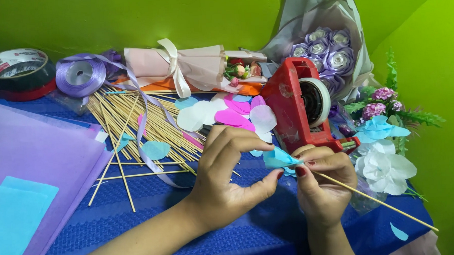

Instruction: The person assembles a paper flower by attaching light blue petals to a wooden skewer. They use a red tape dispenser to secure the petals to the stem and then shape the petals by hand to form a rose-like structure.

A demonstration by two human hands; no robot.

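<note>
head view: right grip (322, 177) pinches blue paper flower (281, 160) on stick (378, 201); left grip (228, 181) released beside it.

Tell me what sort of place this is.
Probably a home craft table for making paper-flower bouquets. A pile of wooden skewers, a red tape dispenser and a finished wrapped bouquet lie on a blue cloth, while the right hand holds a half-made blue flower.

One head-worn camera looks down and forward from close above at the blue table (138, 197), facing the green wall (130, 19) behind, with both forearms entering from the bottom edge.
</note>
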